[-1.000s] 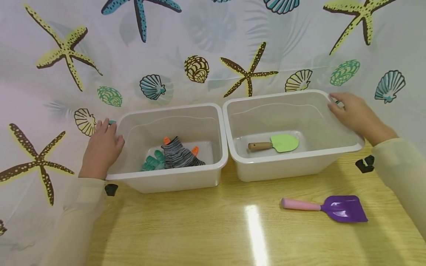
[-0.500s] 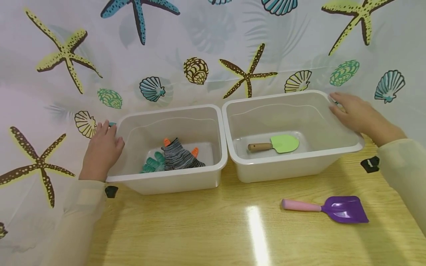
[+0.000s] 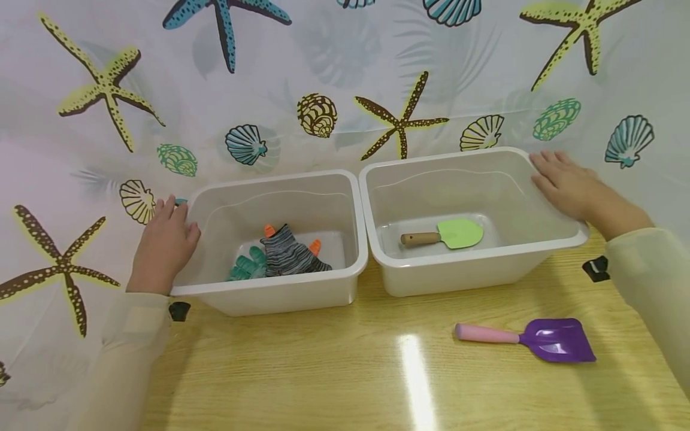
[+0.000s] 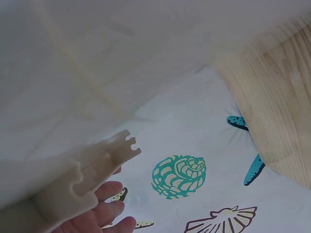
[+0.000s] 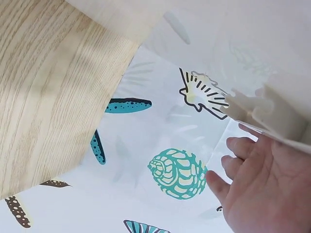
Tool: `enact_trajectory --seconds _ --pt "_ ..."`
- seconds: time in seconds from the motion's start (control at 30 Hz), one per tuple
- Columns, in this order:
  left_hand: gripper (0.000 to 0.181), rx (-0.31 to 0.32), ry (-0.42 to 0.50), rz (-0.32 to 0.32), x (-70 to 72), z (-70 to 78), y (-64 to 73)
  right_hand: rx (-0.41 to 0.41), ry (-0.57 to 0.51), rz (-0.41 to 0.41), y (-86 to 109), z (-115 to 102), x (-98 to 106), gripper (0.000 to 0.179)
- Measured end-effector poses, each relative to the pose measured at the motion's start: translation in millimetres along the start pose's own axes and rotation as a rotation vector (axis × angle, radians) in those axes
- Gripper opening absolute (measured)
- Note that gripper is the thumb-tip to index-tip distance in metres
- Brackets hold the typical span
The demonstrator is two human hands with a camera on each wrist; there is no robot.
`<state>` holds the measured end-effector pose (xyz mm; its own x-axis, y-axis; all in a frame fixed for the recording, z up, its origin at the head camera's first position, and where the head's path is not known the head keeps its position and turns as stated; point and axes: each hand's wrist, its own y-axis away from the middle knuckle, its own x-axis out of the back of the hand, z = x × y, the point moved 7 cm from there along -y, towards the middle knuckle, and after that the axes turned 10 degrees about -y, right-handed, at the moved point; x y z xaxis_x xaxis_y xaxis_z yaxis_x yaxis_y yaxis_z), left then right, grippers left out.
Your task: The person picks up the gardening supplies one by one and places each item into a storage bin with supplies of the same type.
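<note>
In the head view, two off-white plastic bins stand side by side. My left hand point(image 3: 162, 245) rests at the outer end of the left bin point(image 3: 269, 287), its fingers along the rim. The left wrist view shows fingertips point(image 4: 109, 211) beside the bin's underside. My right hand point(image 3: 571, 185) lies on the outer end of the right bin point(image 3: 458, 266), fingers extended; its palm shows in the right wrist view. A grey striped knit glove point(image 3: 291, 251) with orange fingers and a teal glove point(image 3: 250, 264) lie in the left bin. The right bin holds a green hand trowel point(image 3: 458, 233) with a wooden handle.
A purple toy shovel point(image 3: 555, 339) with a pink handle lies on the wooden table point(image 3: 302, 371) in front of the right bin. Behind the bins hangs a white cloth point(image 3: 269, 78) printed with starfish and shells. Small black clips point(image 3: 596, 269) sit at both table sides.
My right hand has shifted slightly, its fingers now flatter and more spread over the bin's end. My left hand, both bins and their contents stay put.
</note>
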<state>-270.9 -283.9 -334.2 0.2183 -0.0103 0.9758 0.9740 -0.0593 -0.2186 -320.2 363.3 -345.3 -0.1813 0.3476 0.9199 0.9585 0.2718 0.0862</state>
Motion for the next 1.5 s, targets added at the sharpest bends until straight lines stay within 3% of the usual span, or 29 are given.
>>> enact_trajectory --seconds 0.13,0.73,0.97,1.17,1.3,1.5 --pt "0.049 0.001 0.002 -0.001 1.1 1.3 -0.1 0.028 0.005 0.009 1.9 -3 0 0.056" --pt "0.049 0.002 0.024 -0.011 1.0 0.9 -1.9 -0.007 0.025 0.017 1.0 -1 -2 0.06" --pt "0.05 -0.027 0.05 -0.016 1.9 -0.4 -3.2 -0.025 0.014 0.014 1.4 -2 -2 0.062" --pt "0.057 0.032 0.128 -0.048 15.0 -4.7 3.8 -0.019 -0.004 0.011 1.5 -4 -4 0.063" --pt "0.054 0.023 0.15 0.025 37.0 9.4 10.8 -0.021 -0.014 0.012 0.5 -4 -6 0.064" --pt "0.04 -0.15 0.159 0.275 67.2 55.4 29.6 -0.042 -0.01 0.014 -2.0 0 -6 0.064"
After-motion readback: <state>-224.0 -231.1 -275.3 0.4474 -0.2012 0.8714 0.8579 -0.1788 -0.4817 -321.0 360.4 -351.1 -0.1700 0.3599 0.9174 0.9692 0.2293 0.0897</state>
